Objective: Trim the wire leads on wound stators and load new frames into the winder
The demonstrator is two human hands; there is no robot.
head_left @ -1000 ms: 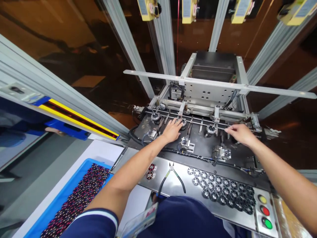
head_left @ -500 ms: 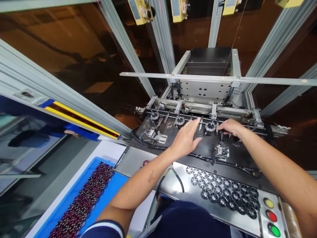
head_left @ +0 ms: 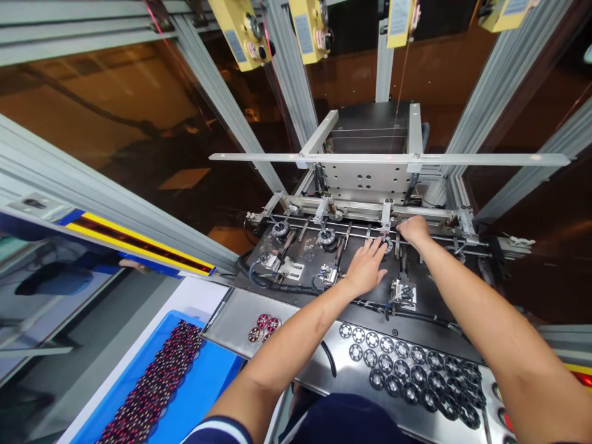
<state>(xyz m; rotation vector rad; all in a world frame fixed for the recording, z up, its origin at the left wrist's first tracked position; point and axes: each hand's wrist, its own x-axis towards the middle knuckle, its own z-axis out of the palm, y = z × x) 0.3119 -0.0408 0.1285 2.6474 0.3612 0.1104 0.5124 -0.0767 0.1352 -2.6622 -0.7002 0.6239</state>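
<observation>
My left hand (head_left: 366, 269) reaches over the black machine bed with fingers stretched and the thumb apart. Its fingertips are at a ring-shaped motor stator (head_left: 387, 245) on the third station and partly cover it. Just right of that station, my right hand (head_left: 415, 232) is closed by the metal bars behind the bed; what its fingers grip, if anything, is hidden. Two more stators sit on stations further left, one in the middle (head_left: 326, 237) and one at the far left (head_left: 280, 229).
Bare stators (head_left: 402, 369) lie in rows on the metal ledge (head_left: 340, 385). Several red-wound stators (head_left: 263, 320) lie left of my forearm, and a black plier handle (head_left: 329, 359) shows beside it. A blue tray (head_left: 210, 376) holds many wound ones. A long bar (head_left: 361, 158) crosses above.
My left hand has moved right, its fingertips now at the third stator. My right hand has moved slightly back and its fingers have curled closed. The view has shifted a little.
</observation>
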